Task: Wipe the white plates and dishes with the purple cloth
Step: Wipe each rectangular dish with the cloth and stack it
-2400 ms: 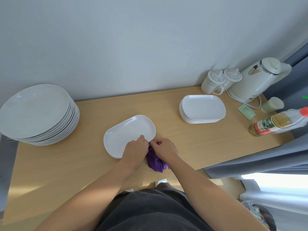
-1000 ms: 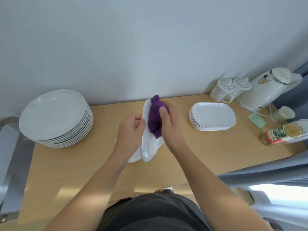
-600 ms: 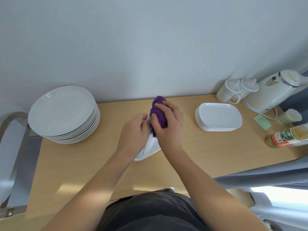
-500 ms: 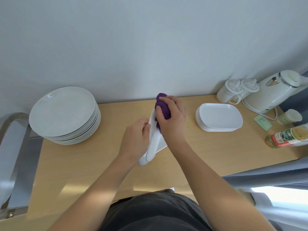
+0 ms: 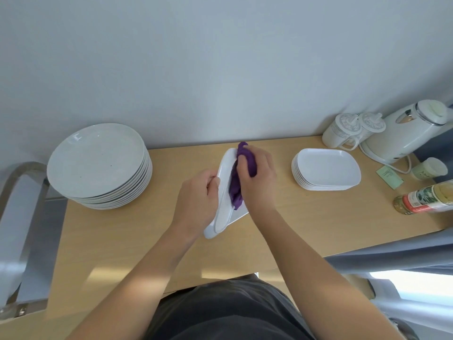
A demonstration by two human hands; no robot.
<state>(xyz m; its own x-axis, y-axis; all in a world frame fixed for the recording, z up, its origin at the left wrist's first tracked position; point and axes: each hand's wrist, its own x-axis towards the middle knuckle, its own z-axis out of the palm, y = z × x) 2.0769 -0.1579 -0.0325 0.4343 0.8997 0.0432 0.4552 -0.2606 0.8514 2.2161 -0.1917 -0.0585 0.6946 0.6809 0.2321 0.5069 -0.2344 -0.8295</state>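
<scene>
1. Right hand (image 5: 258, 179). The fingers (image 5: 241, 163) are curled over a bunched purple cloth (image 5: 235, 192), gripping it and pressing it against the face of a white dish (image 5: 224, 173). The cloth lies between palm and dish. One tuft pokes out past the fingertips at the far end, and the rest trails down along the dish under the hand.

2. Left hand (image 5: 197, 202). The fingers (image 5: 211, 184) are closed on the dish's left rim, about midway along it, opposite the cloth.

3. Dish. It is oblong with rounded corners and is held tilted up on edge over the middle of the table (image 5: 122, 229), its hollow face turned right towards the cloth. More white shows under its near end; whether that is a second dish cannot be told.

4. Stack of round plates (image 5: 98, 158). White; it stands at the table's left end, well apart from the hands.

5. Stack of oblong dishes (image 5: 326, 168). White; it stands to the right of the hands, near the wall.

6. Far right corner: two lidded mugs (image 5: 343, 131) side by side, touching or nearly so, with a white kettle (image 5: 407, 133) just beside them.

7. Right edge: a small cup (image 5: 429, 168), a green packet (image 5: 389, 176) and a bottle (image 5: 424, 197) lying on its side.

8. Surroundings: a metal frame (image 5: 22, 217) to the left of the table and a grey curtain (image 5: 392, 253) at the lower right.
</scene>
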